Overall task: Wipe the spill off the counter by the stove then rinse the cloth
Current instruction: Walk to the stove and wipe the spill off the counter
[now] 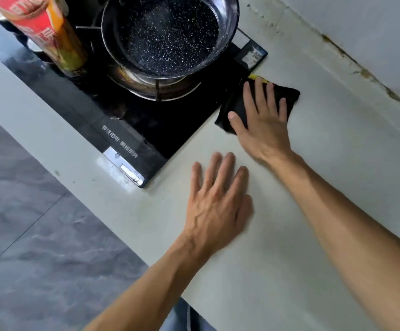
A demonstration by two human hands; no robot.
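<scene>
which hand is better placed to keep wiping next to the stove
The right hand. It lies flat on the black cloth beside the stove, near the yellow spill. The left hand rests on the bare counter, away from the cloth.

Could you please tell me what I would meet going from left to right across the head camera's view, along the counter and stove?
Red can → pan on the stove → left hand flat on the counter → right hand pressing the black cloth → wall.
</scene>
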